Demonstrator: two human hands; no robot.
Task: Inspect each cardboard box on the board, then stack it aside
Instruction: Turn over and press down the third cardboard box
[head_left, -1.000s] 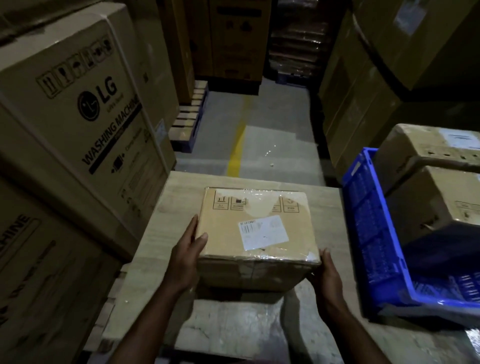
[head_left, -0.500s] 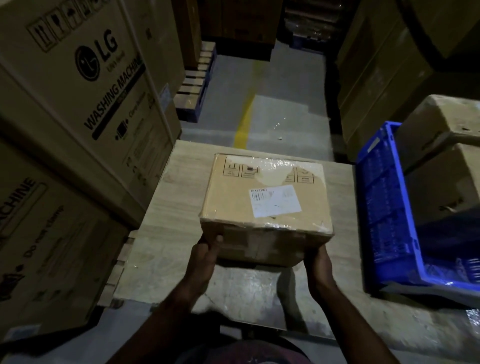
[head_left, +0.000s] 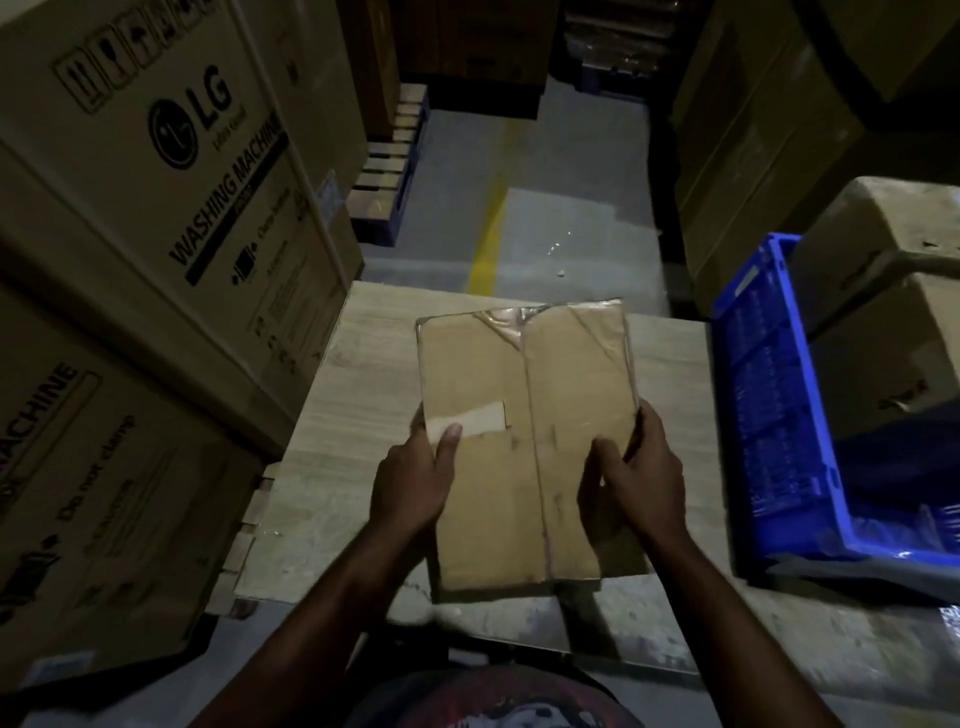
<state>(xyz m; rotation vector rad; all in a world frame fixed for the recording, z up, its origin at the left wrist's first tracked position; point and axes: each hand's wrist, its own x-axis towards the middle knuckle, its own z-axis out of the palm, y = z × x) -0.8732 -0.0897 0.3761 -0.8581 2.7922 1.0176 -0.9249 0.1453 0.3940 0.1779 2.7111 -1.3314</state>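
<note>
A small cardboard box (head_left: 524, 415) wrapped in clear film is tipped up over the wooden board (head_left: 337, 457), its taped seam face turned toward me. My left hand (head_left: 410, 478) grips its left side, thumb on the facing panel beside a pale tape patch. My right hand (head_left: 634, 478) grips the right side, thumb on the panel and fingers curled round the edge. The labelled face is hidden from view.
Tall washing-machine cartons (head_left: 156, 218) stand stacked close on the left. A blue plastic crate (head_left: 769, 395) holding other cardboard boxes (head_left: 883, 332) sits right of the board. Beyond the board runs a grey floor aisle with a yellow line (head_left: 488, 244) and a pallet (head_left: 389, 166).
The box has been lifted off the board and rotated toward me, so the seam face shows instead of the labelled top. Both hands moved from the lower edges onto its sides.
</note>
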